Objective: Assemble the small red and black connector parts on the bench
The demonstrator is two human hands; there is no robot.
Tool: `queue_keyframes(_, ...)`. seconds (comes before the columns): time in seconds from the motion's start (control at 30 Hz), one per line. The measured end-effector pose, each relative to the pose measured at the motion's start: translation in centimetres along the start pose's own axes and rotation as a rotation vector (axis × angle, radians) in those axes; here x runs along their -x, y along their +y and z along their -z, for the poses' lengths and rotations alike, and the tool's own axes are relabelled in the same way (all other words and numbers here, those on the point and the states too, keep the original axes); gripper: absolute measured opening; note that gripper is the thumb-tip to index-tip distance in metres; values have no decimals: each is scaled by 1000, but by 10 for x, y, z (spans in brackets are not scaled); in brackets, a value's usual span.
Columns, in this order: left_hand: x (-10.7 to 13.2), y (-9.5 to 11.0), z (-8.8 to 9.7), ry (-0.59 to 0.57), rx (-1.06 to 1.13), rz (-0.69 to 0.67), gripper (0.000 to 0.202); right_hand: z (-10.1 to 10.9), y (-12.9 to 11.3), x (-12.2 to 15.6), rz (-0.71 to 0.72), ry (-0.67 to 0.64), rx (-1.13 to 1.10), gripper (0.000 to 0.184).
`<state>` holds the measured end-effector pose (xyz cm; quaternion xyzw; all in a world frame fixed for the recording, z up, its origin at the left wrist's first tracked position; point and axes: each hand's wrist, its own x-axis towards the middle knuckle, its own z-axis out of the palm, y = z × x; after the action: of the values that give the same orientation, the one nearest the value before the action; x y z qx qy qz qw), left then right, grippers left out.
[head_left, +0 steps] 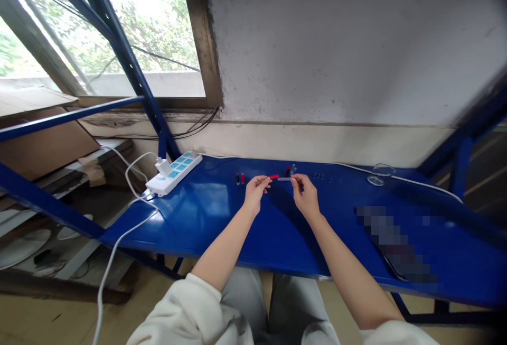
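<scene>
Head view: between the two hands, over the blue table point(198, 223), a red piece point(273, 177) is pinched in the left hand point(256, 192), facing a translucent tube point(284, 179) pinched in the right hand point(306, 195); whether their ends touch is too small to tell. A white power strip point(182, 169) lies at the table's left, with a window point(170, 44) and pale wall point(317, 44) behind.

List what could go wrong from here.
The red piece in the left hand and the pale tube in the right hand are thin and might slip. Tiny clear bits loose on the table could get knocked away. The white cable drooping past the table might snag and perhaps tug the power strip.
</scene>
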<state>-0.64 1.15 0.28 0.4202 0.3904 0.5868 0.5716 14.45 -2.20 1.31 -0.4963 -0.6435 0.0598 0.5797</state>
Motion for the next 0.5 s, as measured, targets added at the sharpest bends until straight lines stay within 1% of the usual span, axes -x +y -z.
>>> queue_keyframes(0.17, 2, 1, 0, -16, 5, 16, 27, 1, 4, -1, -85, 60, -51, 23)
queue_keyframes(0.37, 1, 2, 0, -77, 2, 20, 27, 1, 6, -2, -160, 45, -123, 25)
queue_keyframes(0.5, 1, 2, 0, -122, 32, 16, 27, 1, 7, -4, -207, 63, -188, 26)
